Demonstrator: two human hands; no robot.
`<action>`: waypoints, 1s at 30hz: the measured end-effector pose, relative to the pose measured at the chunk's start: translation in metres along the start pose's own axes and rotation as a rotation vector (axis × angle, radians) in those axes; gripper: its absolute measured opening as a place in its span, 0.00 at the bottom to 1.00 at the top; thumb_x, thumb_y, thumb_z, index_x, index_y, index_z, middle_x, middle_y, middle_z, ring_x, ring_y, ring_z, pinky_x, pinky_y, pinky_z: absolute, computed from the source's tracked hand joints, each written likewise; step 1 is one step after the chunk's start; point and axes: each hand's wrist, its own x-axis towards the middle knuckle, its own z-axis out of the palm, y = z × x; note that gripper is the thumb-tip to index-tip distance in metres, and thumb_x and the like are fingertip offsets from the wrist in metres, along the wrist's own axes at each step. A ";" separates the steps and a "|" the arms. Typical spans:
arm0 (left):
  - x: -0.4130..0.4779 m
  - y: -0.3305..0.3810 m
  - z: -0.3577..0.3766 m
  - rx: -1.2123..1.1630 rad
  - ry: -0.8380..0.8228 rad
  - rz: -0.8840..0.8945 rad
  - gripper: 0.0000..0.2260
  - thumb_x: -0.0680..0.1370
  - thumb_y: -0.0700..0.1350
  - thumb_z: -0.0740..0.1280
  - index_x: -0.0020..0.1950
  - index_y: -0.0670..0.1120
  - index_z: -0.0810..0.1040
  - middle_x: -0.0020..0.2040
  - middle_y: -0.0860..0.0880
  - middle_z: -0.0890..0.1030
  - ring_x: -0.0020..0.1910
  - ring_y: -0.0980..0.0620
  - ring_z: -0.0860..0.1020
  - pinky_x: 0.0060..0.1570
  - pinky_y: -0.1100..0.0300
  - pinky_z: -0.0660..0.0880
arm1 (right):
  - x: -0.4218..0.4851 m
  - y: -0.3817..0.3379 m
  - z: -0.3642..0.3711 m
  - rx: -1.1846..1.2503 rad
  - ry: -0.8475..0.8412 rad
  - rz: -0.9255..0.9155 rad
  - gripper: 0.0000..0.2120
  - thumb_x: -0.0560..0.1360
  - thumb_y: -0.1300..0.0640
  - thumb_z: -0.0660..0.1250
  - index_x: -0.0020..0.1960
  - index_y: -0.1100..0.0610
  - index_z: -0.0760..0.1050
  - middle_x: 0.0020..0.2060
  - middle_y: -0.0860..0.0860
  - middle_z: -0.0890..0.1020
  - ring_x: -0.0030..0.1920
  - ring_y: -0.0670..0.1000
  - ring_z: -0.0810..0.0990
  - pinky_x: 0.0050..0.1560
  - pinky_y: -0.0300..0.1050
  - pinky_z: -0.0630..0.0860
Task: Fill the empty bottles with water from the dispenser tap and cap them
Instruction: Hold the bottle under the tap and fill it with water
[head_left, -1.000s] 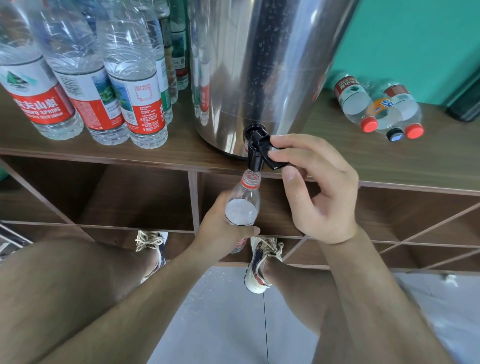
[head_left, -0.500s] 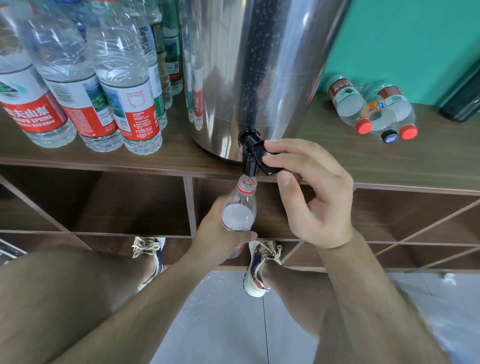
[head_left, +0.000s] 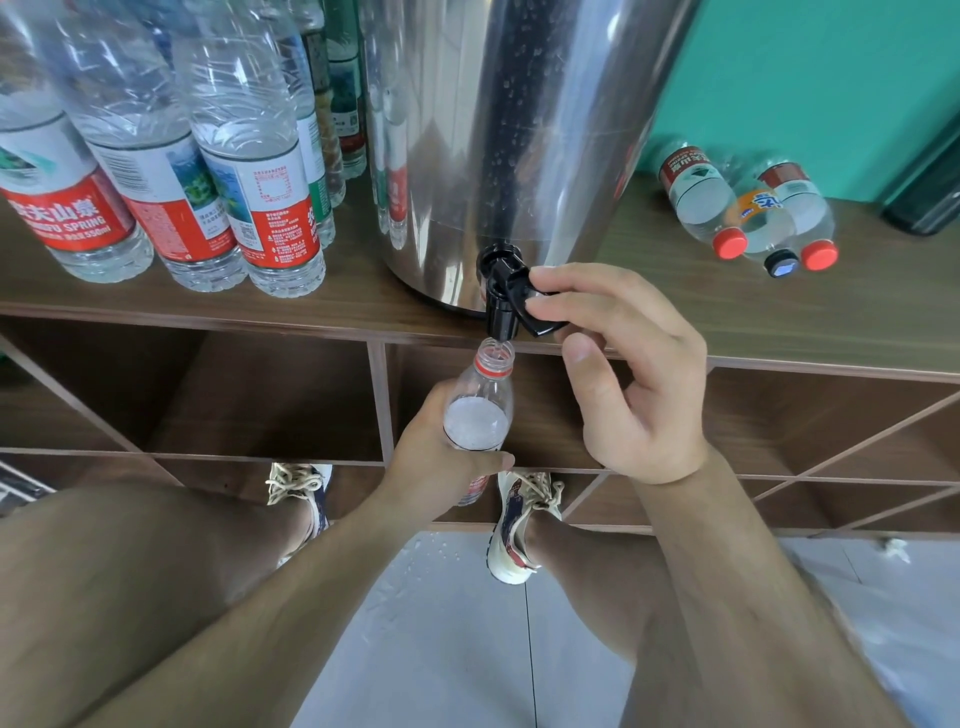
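Observation:
My left hand (head_left: 439, 457) grips a small clear bottle (head_left: 480, 410) with a red neck ring, held upright with its open mouth right under the black tap (head_left: 501, 299) of the steel dispenser (head_left: 509, 135). Foamy water shows high inside the bottle. My right hand (head_left: 618, 374) pinches the tap's black lever (head_left: 537, 317) between thumb and fingers. The bottle's lower part is hidden behind my left hand.
Several upright labelled water bottles (head_left: 260, 171) crowd the wooden shelf top (head_left: 779, 322) left of the dispenser. Three capped bottles (head_left: 748, 208) lie on their sides at the right. Open cubbies sit below. My legs and shoes stand on a wet tiled floor (head_left: 447, 623).
The view has shifted slightly downward. Both hands keep their hold, and the water level in the bottle looks a little higher.

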 end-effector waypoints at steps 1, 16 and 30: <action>0.000 -0.001 0.000 -0.003 0.000 0.000 0.36 0.67 0.41 0.83 0.67 0.60 0.68 0.60 0.58 0.76 0.62 0.53 0.76 0.59 0.58 0.74 | 0.000 0.000 0.000 -0.001 -0.001 0.002 0.14 0.80 0.65 0.60 0.56 0.68 0.83 0.58 0.62 0.83 0.53 0.52 0.82 0.45 0.39 0.74; 0.001 -0.002 -0.001 0.006 -0.001 0.020 0.36 0.67 0.42 0.83 0.66 0.62 0.67 0.59 0.61 0.76 0.58 0.58 0.76 0.50 0.68 0.71 | 0.001 -0.001 0.000 -0.007 -0.007 0.006 0.14 0.80 0.64 0.61 0.56 0.67 0.83 0.59 0.61 0.83 0.53 0.52 0.82 0.45 0.38 0.73; 0.004 -0.005 -0.002 0.034 0.017 0.024 0.36 0.67 0.43 0.83 0.65 0.63 0.67 0.59 0.61 0.76 0.61 0.54 0.76 0.57 0.59 0.74 | 0.001 0.000 0.001 -0.024 -0.006 -0.006 0.13 0.80 0.66 0.61 0.56 0.68 0.83 0.58 0.61 0.83 0.56 0.55 0.83 0.46 0.39 0.76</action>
